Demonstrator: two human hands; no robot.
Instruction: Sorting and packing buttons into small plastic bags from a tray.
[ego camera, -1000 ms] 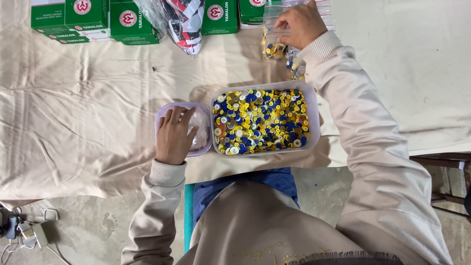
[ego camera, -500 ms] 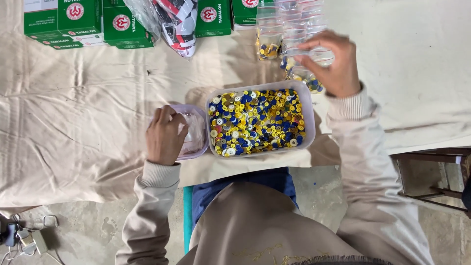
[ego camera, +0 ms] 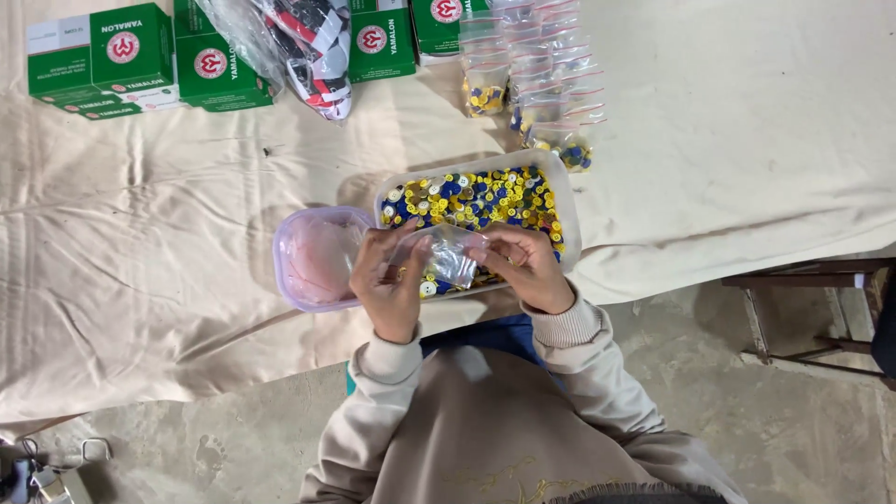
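I see both hands pinching one small clear plastic bag (ego camera: 446, 257) between them, right over the near edge of the rectangular clear tub (ego camera: 567, 201). My left hand (ego camera: 390, 280) grips the bag's left side with fingers curled and thumb on top; my right hand (ego camera: 523, 268) nips the right side between thumb and fingertips. The bag looks flat, and I cannot tell whether anything is in it.

The tub is heaped with small round buttons (ego camera: 481, 201) in yellow, blue and white, filling it close to the rim. Touching its left side lies a pale purple lid (ego camera: 313, 257), turned up and holding nothing that I can make out.

Beyond the tub, on the cream cloth (ego camera: 140, 243), a row of little sealed bags (ego camera: 537, 84) overlaps in a strip; the nearest ones hold a few yellow and blue buttons. To the left of them stand green cartons (ego camera: 103, 61) in a line, with a crumpled clear sack (ego camera: 299, 47) of red, black and white items lying across them.
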